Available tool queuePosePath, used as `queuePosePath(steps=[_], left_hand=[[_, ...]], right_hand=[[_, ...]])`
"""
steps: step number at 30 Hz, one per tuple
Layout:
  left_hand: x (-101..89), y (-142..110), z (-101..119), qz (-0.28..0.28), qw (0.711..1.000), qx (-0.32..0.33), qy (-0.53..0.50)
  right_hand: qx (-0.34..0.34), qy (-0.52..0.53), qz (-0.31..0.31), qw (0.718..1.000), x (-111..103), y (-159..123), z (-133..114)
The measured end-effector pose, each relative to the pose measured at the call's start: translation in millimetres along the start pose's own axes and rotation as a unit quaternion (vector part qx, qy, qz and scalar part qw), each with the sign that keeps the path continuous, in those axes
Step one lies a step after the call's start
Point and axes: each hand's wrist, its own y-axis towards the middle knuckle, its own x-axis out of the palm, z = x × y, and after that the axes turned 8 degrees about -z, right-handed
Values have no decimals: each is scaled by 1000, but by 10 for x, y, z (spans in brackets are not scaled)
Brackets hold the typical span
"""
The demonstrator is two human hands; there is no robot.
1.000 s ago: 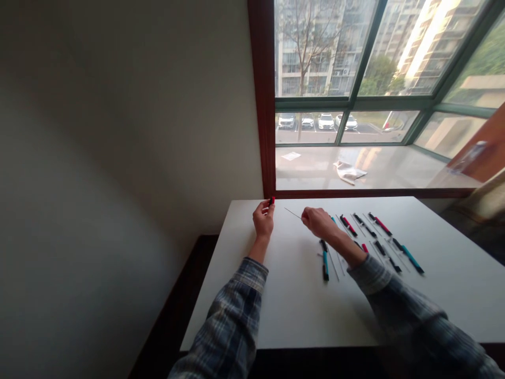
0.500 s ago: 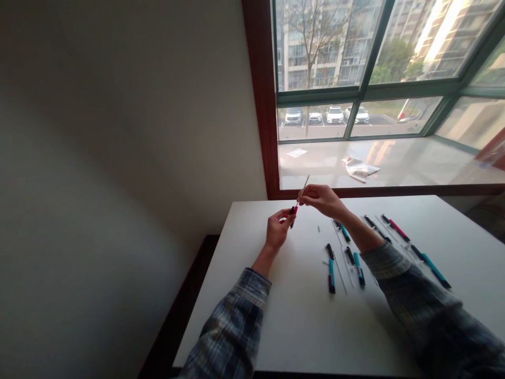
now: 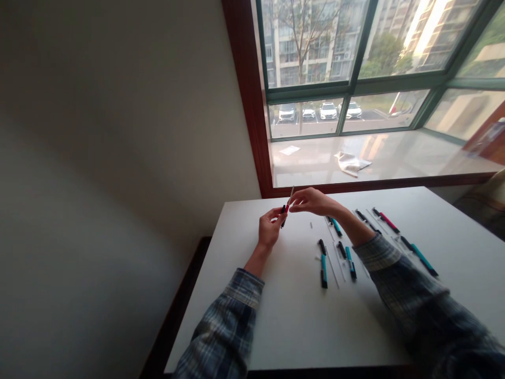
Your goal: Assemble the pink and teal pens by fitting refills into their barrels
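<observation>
My left hand (image 3: 270, 229) is closed around pen parts, a red barrel (image 3: 287, 208) and a black piece (image 3: 283, 209) side by side at the fingertips. A thin pen refill (image 3: 292, 193) sticks up from the red barrel's upper end. My right hand (image 3: 312, 201) reaches in from the right, its fingertips pinched at the refill just above the barrel. How far the refill sits inside the barrel is hidden. A tiny grey piece (image 3: 311, 225), perhaps a spring, lies on the white table (image 3: 292, 316) below my right hand.
Teal-and-black pen parts (image 3: 324, 271) lie right of centre, with thin refills (image 3: 332, 267) beside them. Farther right are a red pen part (image 3: 390, 222) and a long teal one (image 3: 424, 259). Behind the table, a windowsill (image 3: 307, 168) holds a crumpled wrapper (image 3: 352, 163). A wall stands at left.
The refill stands lower against the red barrel, with less of it showing. My right fingers have come down closer to the left hand. The whole view has shifted slightly.
</observation>
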Motion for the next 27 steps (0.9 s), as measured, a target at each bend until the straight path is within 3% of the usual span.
queuePosePath(steps=[2,6,11,20,24,27], left_hand=[[-8,12,-22,14,1000,3,-14],[-17,28,-32,30,997,2,-69],[-11,19,18,39,995,-2,-90],[21,-5,7,10,997,-30,-64],[16,-15,13,-1,997,-43,-62],[21,-26,14,-25,995,-54,-79]], right_hand=[[70,-84,11,994,-48,-30,18],[214,-242,18,946,-64,-79,86],[284,-280,-19,917,105,-70,201],[210,-267,-10,940,281,-51,253],[161,-217,-16,963,150,-15,262],[80,-102,-7,991,-35,-12,265]])
